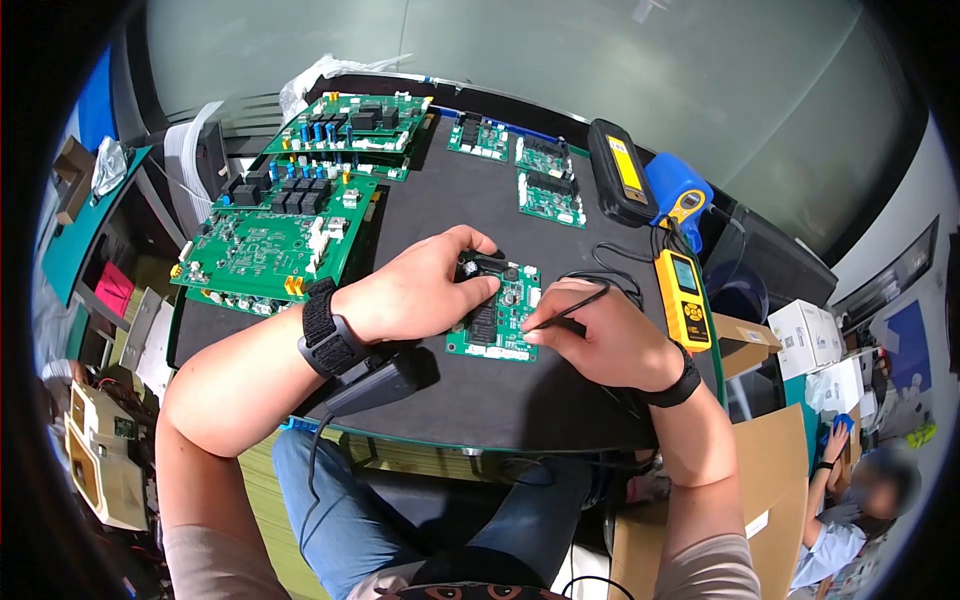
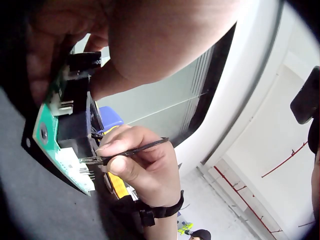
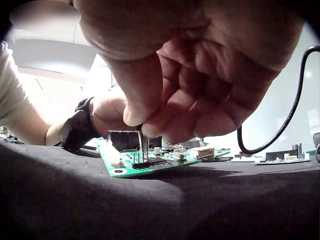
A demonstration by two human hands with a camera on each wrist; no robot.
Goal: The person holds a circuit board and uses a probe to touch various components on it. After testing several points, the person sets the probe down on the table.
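Observation:
A small green circuit board [image 1: 505,351] lies on the dark mat in front of the person. My left hand [image 1: 415,285] grips its far left side, with thumb and index finger by the black components. Between thumb and fingertips, my right hand [image 1: 605,335] pinches a black-cabled connector [image 2: 95,160] with thin metal prongs. In the right wrist view, the prongs point down at the pin header [image 3: 141,164] near the board's corner. White sockets [image 2: 69,159] line the near edge in the left wrist view. The left palm and wrist partly hide the board there.
Stacked larger green boards [image 1: 265,250] stand at the left, and smaller boards [image 1: 551,198] lie at the back. At the right are a yellow handheld meter [image 1: 684,300], a black case [image 1: 622,170] and a blue-yellow device [image 1: 680,190]. Black cable [image 1: 610,262] loops beside the right hand.

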